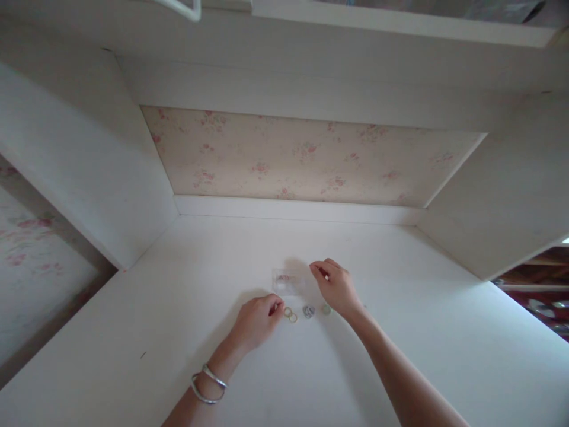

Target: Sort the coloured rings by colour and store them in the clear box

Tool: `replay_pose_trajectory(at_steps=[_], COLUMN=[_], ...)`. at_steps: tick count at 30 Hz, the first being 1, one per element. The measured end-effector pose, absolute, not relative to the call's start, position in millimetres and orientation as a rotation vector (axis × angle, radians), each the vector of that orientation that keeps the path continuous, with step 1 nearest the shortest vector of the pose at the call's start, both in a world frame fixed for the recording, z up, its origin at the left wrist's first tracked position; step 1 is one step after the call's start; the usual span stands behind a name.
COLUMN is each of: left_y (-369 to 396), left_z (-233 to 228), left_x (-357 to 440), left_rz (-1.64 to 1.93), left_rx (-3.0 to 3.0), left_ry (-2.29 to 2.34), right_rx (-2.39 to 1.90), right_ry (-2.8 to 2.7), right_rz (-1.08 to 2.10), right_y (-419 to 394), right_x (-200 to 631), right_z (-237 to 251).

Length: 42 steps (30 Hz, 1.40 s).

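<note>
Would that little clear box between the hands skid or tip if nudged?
The clear box looks thin-walled and small, so it is probably light and would likely slide on the smooth white desk. It lies low and flat, so tipping seems unlikely. The right hand beside it could steady it.

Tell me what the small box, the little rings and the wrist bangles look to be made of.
The small box looks like clear glossy plastic: the white desk shows through it. The little rings by the left hand look like thin elastic bands, yellowish and grey, though too small to be sure. The bangles look like polished silver metal, showing bright highlights.
</note>
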State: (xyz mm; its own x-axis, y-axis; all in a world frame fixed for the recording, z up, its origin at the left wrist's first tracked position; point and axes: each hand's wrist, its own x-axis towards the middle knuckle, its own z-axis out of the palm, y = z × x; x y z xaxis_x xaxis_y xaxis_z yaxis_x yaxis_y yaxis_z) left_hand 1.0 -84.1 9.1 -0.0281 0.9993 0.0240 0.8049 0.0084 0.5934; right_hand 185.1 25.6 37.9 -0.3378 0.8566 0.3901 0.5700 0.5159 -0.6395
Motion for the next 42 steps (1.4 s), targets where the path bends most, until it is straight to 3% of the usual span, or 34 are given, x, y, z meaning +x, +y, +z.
replay_pose_trajectory(at_steps=[9,13,21,26,35,42], left_y=[-85.3,-74.6,-22.0,-4.2,-4.0,-45.8], left_z=[15.9,28.5,49.9,43.2,47.3,50.9], left_x=[-7.2,0.1,28.3,23.2,17.1,12.3], left_rz=[0.837,0.848,0.317,0.187,0.214,0.574], left_rx=[1.885,1.972,2.312,2.377,2.340,2.259], left_ry=[1.979,2.044,2.086,1.968,1.997,1.990], right_rx=[-1.321,-1.223,-1.135,-1.132,-1.122,-1.163], right_ry=[-1.814,-1.924,-2.035,-2.012,-1.969,-2.026], right_rz=[1.021,1.022,0.923,0.939,0.935,0.930], right_y=[-62.7,-74.2,-72.7,-71.0,-67.1,-68.8], right_x=[223.6,220.9,222.5,223.5,222.5,221.9], right_z=[-2.7,-4.3,3.2,2.3,1.1,1.2])
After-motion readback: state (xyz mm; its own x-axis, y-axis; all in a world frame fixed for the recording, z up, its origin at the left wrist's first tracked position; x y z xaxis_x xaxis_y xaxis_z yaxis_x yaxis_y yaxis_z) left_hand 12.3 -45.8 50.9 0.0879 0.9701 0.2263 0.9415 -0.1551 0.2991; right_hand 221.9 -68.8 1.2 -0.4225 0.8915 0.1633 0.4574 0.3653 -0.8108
